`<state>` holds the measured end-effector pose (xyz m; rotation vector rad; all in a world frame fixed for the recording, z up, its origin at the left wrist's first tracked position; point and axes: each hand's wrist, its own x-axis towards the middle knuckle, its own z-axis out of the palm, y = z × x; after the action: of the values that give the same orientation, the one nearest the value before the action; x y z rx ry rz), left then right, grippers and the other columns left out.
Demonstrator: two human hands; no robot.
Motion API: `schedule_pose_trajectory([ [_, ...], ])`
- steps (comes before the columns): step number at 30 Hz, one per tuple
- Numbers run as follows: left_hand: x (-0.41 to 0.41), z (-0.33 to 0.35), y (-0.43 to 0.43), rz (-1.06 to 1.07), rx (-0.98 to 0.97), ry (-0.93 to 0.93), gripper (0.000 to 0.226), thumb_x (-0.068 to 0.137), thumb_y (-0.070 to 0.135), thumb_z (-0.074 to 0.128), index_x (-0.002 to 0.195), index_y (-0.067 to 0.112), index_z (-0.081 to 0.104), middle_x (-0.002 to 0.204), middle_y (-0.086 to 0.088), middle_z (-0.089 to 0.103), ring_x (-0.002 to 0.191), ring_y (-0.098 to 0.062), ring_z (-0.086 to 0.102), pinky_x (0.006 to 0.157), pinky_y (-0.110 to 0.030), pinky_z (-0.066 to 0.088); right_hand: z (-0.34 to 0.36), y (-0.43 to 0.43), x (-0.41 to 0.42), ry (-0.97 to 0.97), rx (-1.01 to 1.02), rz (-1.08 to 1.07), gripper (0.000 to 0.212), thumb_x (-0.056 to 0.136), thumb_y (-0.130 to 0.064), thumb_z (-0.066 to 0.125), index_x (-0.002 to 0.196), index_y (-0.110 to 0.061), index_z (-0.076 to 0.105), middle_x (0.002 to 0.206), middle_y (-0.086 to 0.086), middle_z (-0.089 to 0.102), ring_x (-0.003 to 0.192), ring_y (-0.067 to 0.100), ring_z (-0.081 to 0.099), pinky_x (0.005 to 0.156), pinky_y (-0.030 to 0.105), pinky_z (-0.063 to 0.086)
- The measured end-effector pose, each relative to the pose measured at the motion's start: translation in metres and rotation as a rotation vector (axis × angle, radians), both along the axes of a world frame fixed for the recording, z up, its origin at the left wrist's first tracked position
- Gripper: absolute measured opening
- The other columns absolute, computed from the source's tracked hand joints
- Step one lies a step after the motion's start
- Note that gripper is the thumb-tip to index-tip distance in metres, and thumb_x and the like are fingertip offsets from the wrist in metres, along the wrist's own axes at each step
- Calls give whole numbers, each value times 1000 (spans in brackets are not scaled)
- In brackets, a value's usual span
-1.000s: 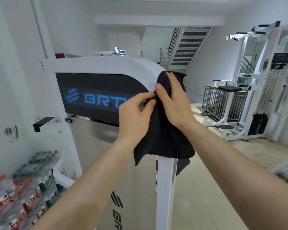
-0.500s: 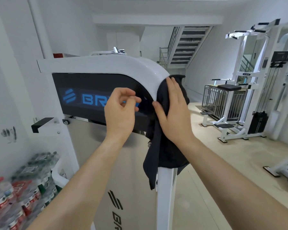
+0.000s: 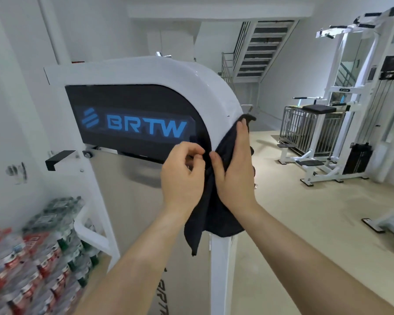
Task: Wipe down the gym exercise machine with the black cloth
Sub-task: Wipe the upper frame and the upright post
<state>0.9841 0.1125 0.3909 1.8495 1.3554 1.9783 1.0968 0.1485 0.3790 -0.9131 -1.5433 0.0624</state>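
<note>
Pressed the black cloth (image 3: 216,201) onto the round white corner of the gym machine (image 3: 191,78) with the right hand (image 3: 236,173). Laid that hand's fingers straight and close together on the cloth, pointing up, with the thumb out to the side. Held the left hand (image 3: 182,176) just beside it, fingers curled in and tips pinched together at the cloth's left edge. Could not tell whether pinching the cloth or only touching it, dark cloth on dark panel there.

Draped the cloth over the corner and down to the top of the white post (image 3: 221,269), with one pointy end hanging lower on the left. Stood right in front of the machine's dark panel (image 3: 132,103) with big blue letters, BRTW. Saw stacked water bottles (image 3: 32,246) low on the left, blurry. Saw stairs (image 3: 259,48) far at the back, and another white machine (image 3: 341,110) well apart on the right, on the pale floor (image 3: 305,212).
</note>
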Motion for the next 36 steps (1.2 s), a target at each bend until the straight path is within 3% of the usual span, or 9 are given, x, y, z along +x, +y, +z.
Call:
schedule_pose_trajectory([
  [4,-2,-21,-9,7,-11,111,24,90,7,66,90,30,71,87,13,64,80,-10,61,70,-13,46,-2,1,0,18,0,28,74,101,-28,55,158,-16,11,168,5,12,155,19,11,123,46,21],
  [10,1,-37,-18,-67,-113,36,23,90,17,70,105,35,69,89,16,68,81,-8,63,70,-19,52,27,8,1,23,45,55,64,102,-28,49,157,-9,22,165,7,23,153,21,18,123,43,21],
  [17,-9,-95,-21,-80,-221,193,8,92,20,69,95,26,74,92,17,66,83,-4,64,72,-25,53,-68,-7,-3,129,-118,52,77,101,-28,53,160,-23,3,168,0,12,154,15,15,122,48,24],
  [20,-18,-115,-23,-127,-292,151,9,93,21,67,94,27,74,93,18,68,84,0,65,72,-21,53,-75,-8,-3,127,-157,38,77,101,-32,49,160,-20,0,167,1,16,153,17,20,122,47,25],
  [24,-19,-124,-17,-198,-259,8,13,94,19,67,101,28,72,96,16,70,86,-2,66,69,-20,54,-45,-3,-8,177,-68,-22,71,103,-33,47,159,-9,10,165,4,23,150,16,26,121,30,26],
  [27,-6,-150,-15,-248,-251,13,16,94,20,67,109,26,70,101,17,68,91,-4,66,74,-28,59,-59,2,-10,188,26,-40,67,104,-30,47,158,-4,16,164,8,25,150,17,27,118,19,23],
  [31,1,-223,-15,-253,-293,-7,18,94,18,65,111,24,67,99,16,67,94,-6,66,75,-37,59,-142,-2,-7,181,-67,-8,73,102,-33,50,159,-7,12,166,4,20,151,12,23,121,25,22],
  [33,1,-257,-20,-255,-336,-14,25,93,21,67,115,30,59,99,17,68,94,-5,66,77,-39,59,-180,-5,-6,183,-116,7,77,100,-36,52,159,-9,10,166,4,22,151,14,24,122,38,25],
  [36,2,-275,-20,-201,-288,-37,33,94,26,67,121,36,50,98,19,68,90,-2,66,78,-38,58,-191,-1,-5,156,-73,10,78,100,-32,55,158,-6,9,165,9,21,152,20,23,121,46,24],
])
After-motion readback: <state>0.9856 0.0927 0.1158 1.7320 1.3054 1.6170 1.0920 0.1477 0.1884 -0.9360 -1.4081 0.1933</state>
